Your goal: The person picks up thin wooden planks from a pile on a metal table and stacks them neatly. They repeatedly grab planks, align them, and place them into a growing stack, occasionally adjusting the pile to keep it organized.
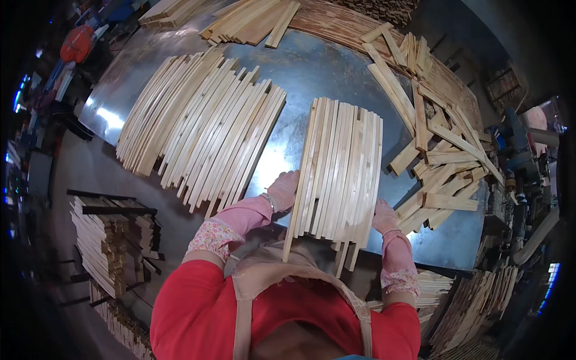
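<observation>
A row of pale wooden strips [339, 174] lies side by side on the metal table in front of me, a few of them jutting past the near edge. My left hand [284, 191], in a pink sleeve with a floral cuff, is pressed to the row's left side. Against the right side, near its lower end, rests my right hand [384, 217]. Between them the two hands clasp the row; the fingertips are partly hidden by the wood. A wider row of similar strips [204, 126] lies to the left, its ends uneven.
Loose, jumbled wood pieces [444, 162] cover the table's right side. Boards [252, 21] lie along the far edge. Stacked strips on a rack [102, 240] stand lower left, and more wood stacks [474, 306] lower right. The metal table [336, 66] shows between the piles.
</observation>
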